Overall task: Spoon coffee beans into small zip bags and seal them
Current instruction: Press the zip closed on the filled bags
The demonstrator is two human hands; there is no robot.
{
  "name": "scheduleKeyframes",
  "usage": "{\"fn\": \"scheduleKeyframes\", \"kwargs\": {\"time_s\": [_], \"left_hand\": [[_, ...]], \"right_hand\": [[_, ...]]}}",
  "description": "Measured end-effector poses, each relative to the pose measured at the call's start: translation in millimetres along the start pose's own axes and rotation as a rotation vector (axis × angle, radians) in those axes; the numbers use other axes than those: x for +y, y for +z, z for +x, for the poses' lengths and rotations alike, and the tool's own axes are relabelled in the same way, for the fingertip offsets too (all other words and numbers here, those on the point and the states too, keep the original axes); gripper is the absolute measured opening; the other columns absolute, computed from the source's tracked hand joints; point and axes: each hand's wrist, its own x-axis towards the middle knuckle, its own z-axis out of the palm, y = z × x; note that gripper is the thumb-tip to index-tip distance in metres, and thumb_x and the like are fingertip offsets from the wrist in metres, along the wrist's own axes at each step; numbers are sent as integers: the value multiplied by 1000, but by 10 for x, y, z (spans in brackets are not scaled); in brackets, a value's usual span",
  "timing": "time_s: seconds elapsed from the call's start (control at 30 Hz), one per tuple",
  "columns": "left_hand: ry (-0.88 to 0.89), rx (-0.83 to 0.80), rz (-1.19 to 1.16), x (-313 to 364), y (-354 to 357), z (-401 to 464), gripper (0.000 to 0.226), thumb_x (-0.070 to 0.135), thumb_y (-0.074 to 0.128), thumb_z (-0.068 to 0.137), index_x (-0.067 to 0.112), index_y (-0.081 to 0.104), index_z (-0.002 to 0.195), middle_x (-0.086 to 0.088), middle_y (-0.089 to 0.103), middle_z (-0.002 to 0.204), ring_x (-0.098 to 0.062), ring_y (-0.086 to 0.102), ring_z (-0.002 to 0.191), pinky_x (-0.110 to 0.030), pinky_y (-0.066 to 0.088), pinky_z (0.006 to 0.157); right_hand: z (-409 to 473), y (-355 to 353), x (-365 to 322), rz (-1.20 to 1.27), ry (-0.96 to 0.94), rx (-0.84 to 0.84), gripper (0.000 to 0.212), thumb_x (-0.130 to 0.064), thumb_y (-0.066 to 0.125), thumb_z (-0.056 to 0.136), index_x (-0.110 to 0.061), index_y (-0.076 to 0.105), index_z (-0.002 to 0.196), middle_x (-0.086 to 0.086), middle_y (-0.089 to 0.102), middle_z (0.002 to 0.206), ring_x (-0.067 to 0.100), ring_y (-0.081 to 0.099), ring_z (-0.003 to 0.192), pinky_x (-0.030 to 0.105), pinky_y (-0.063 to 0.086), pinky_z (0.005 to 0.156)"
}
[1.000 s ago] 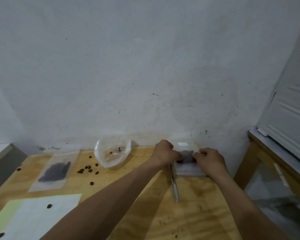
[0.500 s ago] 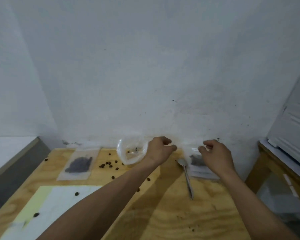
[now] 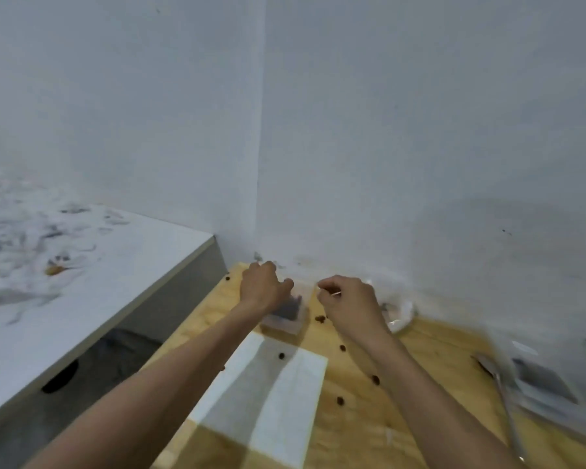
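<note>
A small clear zip bag (image 3: 286,316) with dark coffee beans inside lies on the wooden table (image 3: 420,418) near the wall corner. My left hand (image 3: 263,286) has its fingers curled on the bag's top left edge. My right hand (image 3: 347,299) is at the bag's top right, and its fingertips pinch a thin pale strip there that looks like the bag's edge. A clear bowl (image 3: 401,314) sits just right of my right hand. The metal spoon (image 3: 503,397) lies at the right beside a stack of zip bags (image 3: 548,389), one with beans in it.
Several loose coffee beans (image 3: 340,400) are scattered on the wood. A white and pale yellow paper sheet (image 3: 268,384) lies below the bag. A white marbled counter (image 3: 82,265) stands lower at the left, across a gap. The wall runs close behind the table.
Both hands left the right-hand bag beside the spoon and moved left to the other filled bag. The view swung left, so the spoon and the bag stack now lie at the far right.
</note>
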Motion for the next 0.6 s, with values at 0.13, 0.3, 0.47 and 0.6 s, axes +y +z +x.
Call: {"fn": "scheduleKeyframes", "kwargs": {"time_s": [0.13, 0.3, 0.47, 0.6], "left_hand": [[-92, -170, -21, -341, -41, -8, 48, 32, 63, 94, 1, 58, 130, -18, 62, 133, -35, 58, 122, -42, 50, 95], [-139, -170, -280, -543, 8, 28, 48, 12, 64, 90, 3, 59, 137, -13, 61, 137, -28, 59, 123, -32, 50, 93], [-304, -160, -708, -588, -116, 26, 46, -1, 68, 87, -1, 61, 132, -12, 59, 122, -32, 60, 103, -30, 48, 68], [-276, -116, -910, -602, -201, -22, 32, 31, 75, 91, 9, 70, 114, -8, 66, 92, -23, 60, 80, -34, 49, 67]], "right_hand": [[144, 507, 11, -17, 190, -91, 38, -24, 57, 98, -12, 65, 134, 8, 68, 129, 25, 67, 110, 34, 55, 94], [307, 827, 79, 152, 424, -48, 50, -24, 63, 93, -15, 56, 141, 9, 63, 133, 29, 64, 113, 41, 56, 94], [368, 857, 147, 483, 584, -50, 61, -12, 75, 81, -11, 58, 140, 9, 64, 100, 24, 58, 75, 30, 47, 56], [343, 725, 35, 587, 532, -36, 38, -4, 68, 88, -13, 69, 125, 7, 66, 93, 15, 54, 65, 21, 39, 44]]}}
